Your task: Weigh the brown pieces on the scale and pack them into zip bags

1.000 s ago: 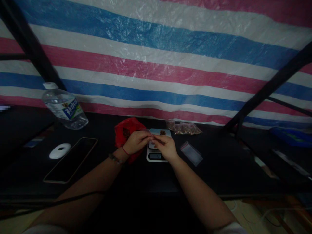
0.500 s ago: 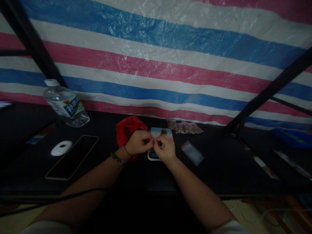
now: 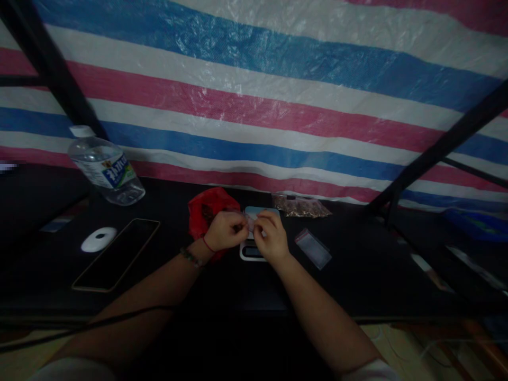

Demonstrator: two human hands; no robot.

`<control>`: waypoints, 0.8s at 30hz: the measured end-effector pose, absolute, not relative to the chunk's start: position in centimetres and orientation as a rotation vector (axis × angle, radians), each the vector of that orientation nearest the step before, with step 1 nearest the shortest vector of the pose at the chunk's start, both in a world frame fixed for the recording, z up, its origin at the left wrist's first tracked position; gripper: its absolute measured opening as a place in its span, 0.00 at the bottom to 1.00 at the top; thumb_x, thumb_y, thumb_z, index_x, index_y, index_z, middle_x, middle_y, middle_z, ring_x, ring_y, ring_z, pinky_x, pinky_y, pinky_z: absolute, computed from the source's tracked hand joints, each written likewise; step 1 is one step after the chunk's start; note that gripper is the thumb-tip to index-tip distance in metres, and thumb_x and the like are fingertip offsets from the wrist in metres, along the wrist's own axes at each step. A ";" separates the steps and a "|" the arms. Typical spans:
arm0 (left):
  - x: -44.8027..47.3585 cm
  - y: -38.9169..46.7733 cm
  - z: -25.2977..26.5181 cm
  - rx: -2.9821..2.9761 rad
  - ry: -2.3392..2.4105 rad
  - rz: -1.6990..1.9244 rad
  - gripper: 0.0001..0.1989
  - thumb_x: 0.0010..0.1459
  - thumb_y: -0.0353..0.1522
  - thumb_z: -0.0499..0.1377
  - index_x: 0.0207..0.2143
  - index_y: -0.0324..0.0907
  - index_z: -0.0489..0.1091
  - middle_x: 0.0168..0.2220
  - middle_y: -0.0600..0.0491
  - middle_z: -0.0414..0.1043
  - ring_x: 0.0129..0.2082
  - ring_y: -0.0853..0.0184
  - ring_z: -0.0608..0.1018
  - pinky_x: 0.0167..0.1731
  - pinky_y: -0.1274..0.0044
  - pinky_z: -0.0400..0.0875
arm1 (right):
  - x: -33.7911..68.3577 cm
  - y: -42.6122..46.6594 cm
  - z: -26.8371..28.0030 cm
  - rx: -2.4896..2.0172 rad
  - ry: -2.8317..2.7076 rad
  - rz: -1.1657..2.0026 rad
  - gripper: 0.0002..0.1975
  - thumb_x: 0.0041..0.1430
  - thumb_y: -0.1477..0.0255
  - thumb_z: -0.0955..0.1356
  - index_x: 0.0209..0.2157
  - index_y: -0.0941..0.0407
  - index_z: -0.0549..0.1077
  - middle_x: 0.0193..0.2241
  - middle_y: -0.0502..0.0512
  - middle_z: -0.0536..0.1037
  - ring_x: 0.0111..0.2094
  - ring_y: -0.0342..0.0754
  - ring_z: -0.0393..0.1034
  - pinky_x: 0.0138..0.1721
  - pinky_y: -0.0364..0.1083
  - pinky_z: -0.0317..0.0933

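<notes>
A small clear plastic zip bag [image 3: 251,218] is between my two hands, partly hidden by the fingers. My left hand [image 3: 225,232] is closed, pinching its left side. On the other side my right hand [image 3: 272,237] pinches it with thumb and forefinger, the other fingers curled. Both hands are over a small white digital scale [image 3: 251,258], whose display shows just below them. Beside my left wrist lies an opened red plastic bag [image 3: 198,206] with something dark brown inside. Flat zip bags [image 3: 313,250] lie to the right of my right hand.
Behind the scale lie several clear bags with brown bits [image 3: 304,206]. A phone [image 3: 117,256], a white oval device [image 3: 99,239] and a large plastic bottle [image 3: 109,169] are at left. Striped plastic sheeting [image 3: 254,116] hangs behind the black table [image 3: 357,275]; dark metal bars [image 3: 428,145] slant at both sides.
My right hand has shifted slightly and its fingers have lifted, so clear plastic shows between the hands. The brown clump seen near the right fingers is out of sight. The left hand barely moved.
</notes>
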State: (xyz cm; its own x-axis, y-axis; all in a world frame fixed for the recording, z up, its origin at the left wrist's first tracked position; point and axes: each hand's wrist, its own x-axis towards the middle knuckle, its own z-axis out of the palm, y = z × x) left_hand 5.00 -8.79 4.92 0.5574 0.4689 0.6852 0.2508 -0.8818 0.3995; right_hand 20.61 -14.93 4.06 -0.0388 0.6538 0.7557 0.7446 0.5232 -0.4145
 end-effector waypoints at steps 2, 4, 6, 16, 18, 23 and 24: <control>5.0 -8.7 4.9 2.529 0.610 1.248 0.12 0.53 0.29 0.54 0.17 0.40 0.63 0.17 0.57 0.64 0.19 0.73 0.67 0.22 0.81 0.60 | 20.8 -14.8 3.8 -1.159 -1.816 -0.095 0.10 0.57 0.77 0.62 0.34 0.53 0.75 0.44 0.58 0.73 0.44 0.50 0.69 0.48 0.51 0.65; 4.9 -8.7 4.8 2.543 0.608 1.252 0.12 0.53 0.30 0.54 0.17 0.40 0.64 0.17 0.56 0.65 0.19 0.73 0.67 0.22 0.81 0.60 | 21.0 -14.7 3.6 -1.174 -1.843 -0.085 0.13 0.58 0.78 0.62 0.38 0.53 0.76 0.47 0.58 0.73 0.46 0.49 0.70 0.49 0.51 0.65; 4.8 -8.7 4.8 2.588 0.597 1.237 0.12 0.53 0.30 0.54 0.17 0.40 0.64 0.17 0.56 0.66 0.18 0.73 0.68 0.22 0.80 0.60 | 21.1 -14.5 3.3 -1.197 -1.879 -0.061 0.14 0.58 0.77 0.63 0.42 0.52 0.75 0.45 0.57 0.75 0.46 0.49 0.70 0.50 0.50 0.65; 3.5 -8.2 6.5 2.767 0.450 1.219 0.13 0.50 0.42 0.62 0.32 0.41 0.71 0.33 0.48 0.74 0.36 0.63 0.74 0.40 0.70 0.66 | 21.3 -14.5 3.6 -1.349 -1.936 0.074 0.17 0.52 0.73 0.71 0.46 0.53 0.74 0.40 0.56 0.78 0.41 0.52 0.73 0.43 0.49 0.68; 3.0 -7.8 6.8 2.812 0.478 1.143 0.26 0.45 0.47 0.64 0.42 0.42 0.71 0.44 0.45 0.73 0.45 0.57 0.72 0.49 0.64 0.62 | 21.3 -14.6 3.9 -1.358 -1.912 0.103 0.17 0.51 0.72 0.72 0.45 0.53 0.74 0.40 0.56 0.78 0.39 0.52 0.73 0.42 0.49 0.68; 2.7 -6.8 6.8 2.870 0.523 0.874 0.35 0.45 0.49 0.64 0.53 0.43 0.66 0.50 0.44 0.70 0.51 0.53 0.69 0.56 0.58 0.51 | 21.3 -14.8 4.3 -1.299 -1.878 0.225 0.14 0.52 0.74 0.70 0.43 0.55 0.75 0.34 0.54 0.79 0.29 0.47 0.71 0.35 0.47 0.67; 2.7 -6.7 6.7 2.877 0.527 0.855 0.34 0.46 0.48 0.63 0.53 0.42 0.66 0.50 0.44 0.70 0.50 0.53 0.70 0.56 0.58 0.51 | 21.4 -14.7 4.3 -1.263 -1.877 0.240 0.12 0.54 0.75 0.68 0.41 0.55 0.76 0.33 0.54 0.79 0.29 0.47 0.71 0.35 0.47 0.67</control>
